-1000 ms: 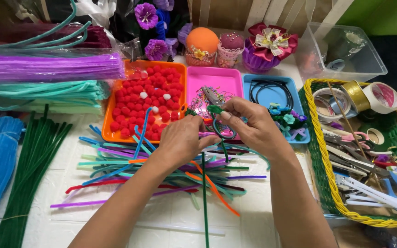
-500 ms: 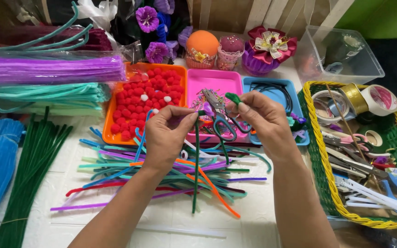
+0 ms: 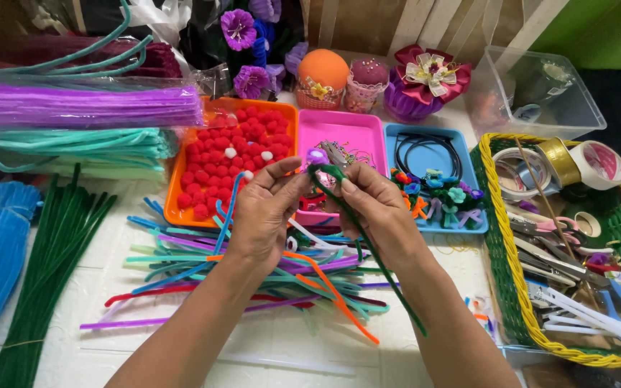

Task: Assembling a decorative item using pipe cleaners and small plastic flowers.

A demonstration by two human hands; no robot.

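Observation:
My left hand (image 3: pixel 264 212) and my right hand (image 3: pixel 371 208) meet above a pile of cut pipe cleaners (image 3: pixel 253 266). Both pinch a dark green pipe cleaner (image 3: pixel 375 251) that bends over at the top beside a small purple flower piece (image 3: pixel 317 156). Its long end slants down to the right along my right forearm. Behind the hands lie the orange tray (image 3: pixel 181 183) of red pompoms, the pink tray (image 3: pixel 353 126) and the blue tray (image 3: pixel 436 223) with small flowers.
Bundles of purple, teal, green and blue pipe cleaners (image 3: pixel 73 108) lie at the left. A yellow-rimmed green basket (image 3: pixel 497 237) with tape rolls, scissors and tools stands at the right. A clear plastic box (image 3: pixel 540 86) and fabric flower ornaments sit at the back.
My hands have come closer together and the green pipe cleaner has swung from hanging straight down under my left hand to slanting down to the right. Scissors near the pink tray are now hidden.

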